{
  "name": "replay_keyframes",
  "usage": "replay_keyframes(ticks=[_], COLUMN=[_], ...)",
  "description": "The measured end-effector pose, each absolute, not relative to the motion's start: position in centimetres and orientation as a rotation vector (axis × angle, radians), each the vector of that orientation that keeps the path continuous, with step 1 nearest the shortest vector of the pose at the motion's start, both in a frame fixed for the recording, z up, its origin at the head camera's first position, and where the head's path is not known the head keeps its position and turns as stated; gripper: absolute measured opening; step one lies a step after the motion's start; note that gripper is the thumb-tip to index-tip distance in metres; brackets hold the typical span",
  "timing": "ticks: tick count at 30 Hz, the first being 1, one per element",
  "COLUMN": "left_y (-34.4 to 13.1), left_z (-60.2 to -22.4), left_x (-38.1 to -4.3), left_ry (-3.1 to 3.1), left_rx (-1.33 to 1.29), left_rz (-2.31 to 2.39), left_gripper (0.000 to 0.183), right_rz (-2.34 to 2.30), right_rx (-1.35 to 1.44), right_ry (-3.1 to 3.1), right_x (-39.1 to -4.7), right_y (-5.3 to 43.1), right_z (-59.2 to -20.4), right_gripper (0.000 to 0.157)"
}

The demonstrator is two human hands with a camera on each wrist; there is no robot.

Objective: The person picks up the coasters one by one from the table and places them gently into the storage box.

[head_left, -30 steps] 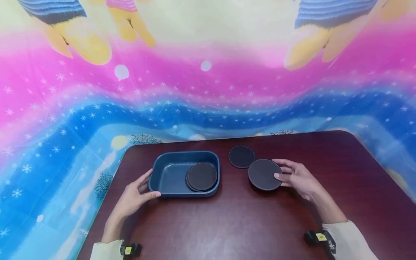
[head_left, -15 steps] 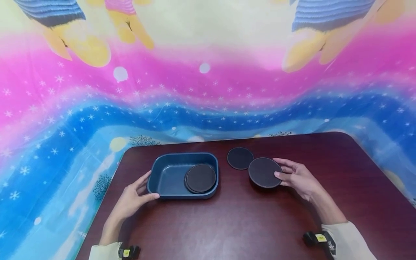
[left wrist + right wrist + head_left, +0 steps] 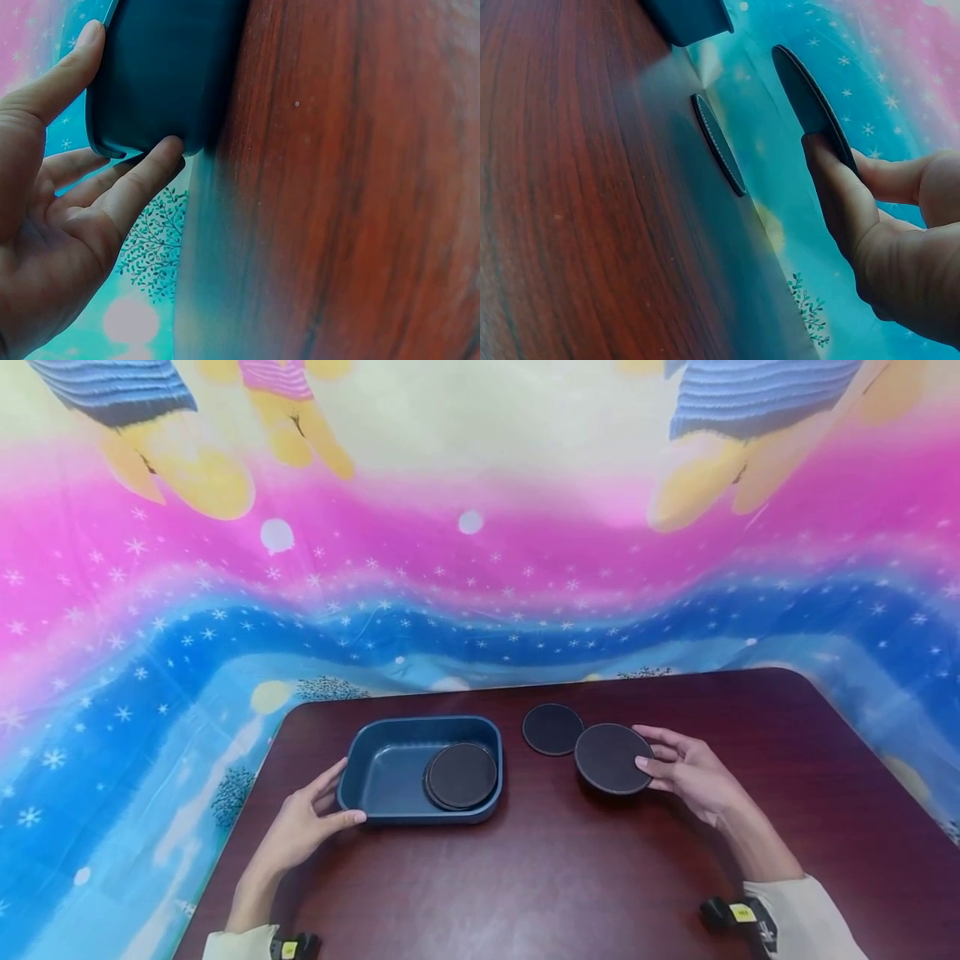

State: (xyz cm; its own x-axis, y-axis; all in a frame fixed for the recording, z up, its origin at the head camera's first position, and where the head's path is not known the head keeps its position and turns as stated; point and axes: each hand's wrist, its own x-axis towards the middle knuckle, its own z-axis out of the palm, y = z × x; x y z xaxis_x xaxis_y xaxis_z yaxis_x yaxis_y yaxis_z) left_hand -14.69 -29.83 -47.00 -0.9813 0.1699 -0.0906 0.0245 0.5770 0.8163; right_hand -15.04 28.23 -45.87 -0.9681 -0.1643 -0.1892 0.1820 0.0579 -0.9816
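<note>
My left hand (image 3: 303, 818) holds the left end of a dark blue rectangular tub (image 3: 386, 777), thumb at the front rim corner and fingers against the end wall. In the left wrist view, the fingertips (image 3: 171, 146) touch the tub's outer side. Inside the tub, at its right end, lies a small stack of round black coasters (image 3: 462, 775). Between thumb and fingers my right hand (image 3: 693, 772) pinches another round black coaster (image 3: 613, 760). That coaster (image 3: 810, 97) is raised off the table in the right wrist view. Behind it, one coaster (image 3: 552, 729) lies flat on the table.
The dark red-brown wooden table (image 3: 525, 885) has rounded far corners. A colourful printed cloth (image 3: 420, 560) hangs right behind its far edge and along the left side. Black wrist devices (image 3: 731, 912) sit at both sleeves.
The coaster in my right hand has risen slightly off the table. My left hand stays on the tub, and the head view has tilted a little.
</note>
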Motion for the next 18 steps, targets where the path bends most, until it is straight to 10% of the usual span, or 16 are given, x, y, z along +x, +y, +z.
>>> replay_keyframes(ticks=[18], left_y=[-29.87], left_z=[-47.12], left_x=[-14.78], left_ry=[2.667], left_rx=[0.175], left_rz=[1.354], left_gripper=[0.096], right_rz=[-2.032], right_rx=[0.007], right_ry=[2.066], right_x=[-15.02], right_y=[27.95], right_z=[-45.28], right_gripper=[0.078])
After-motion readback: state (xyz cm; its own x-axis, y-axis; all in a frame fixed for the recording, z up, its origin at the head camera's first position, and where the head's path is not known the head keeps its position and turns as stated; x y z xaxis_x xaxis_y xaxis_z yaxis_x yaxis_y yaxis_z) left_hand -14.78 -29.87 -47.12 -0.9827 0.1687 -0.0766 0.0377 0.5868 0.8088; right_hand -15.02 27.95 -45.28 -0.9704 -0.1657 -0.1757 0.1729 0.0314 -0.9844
